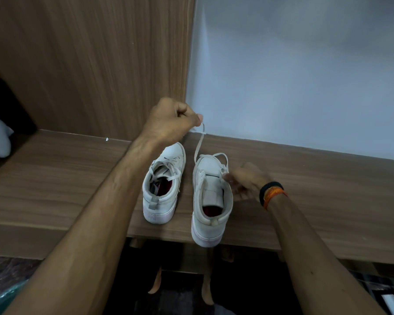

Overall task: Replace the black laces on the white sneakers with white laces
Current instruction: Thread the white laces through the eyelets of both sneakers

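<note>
Head view: two white sneakers at frame centre on wooden shelf (pixel 55 178), heels toward camera. Left sneaker (pixel 163 187) laced white, lace end lying inside opening. Right sneaker (pixel 210 196): tongue folded into opening. Left hand (pixel 171 123) pinches white lace (pixel 199 142), raised above. Right hand (pixel 243 180) pinches lace at right sneaker's eyelets.

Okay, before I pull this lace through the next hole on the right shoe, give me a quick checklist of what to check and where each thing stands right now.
1. Lace end held: ok. The left hand pinches the white lace, raised above the shoe.
2. Right sneaker steadied: ok. The right hand has its grip at the eyelet side.
3. Lace free of tangles: ok on the raised strand; a loop lies at the toe.
4. Which eyelet is next: cannot tell, fingers cover it.
5. Shoe safely on the shelf: not ok, its heel overhangs the front edge.
6. Left sneaker laced white: ok.
</note>
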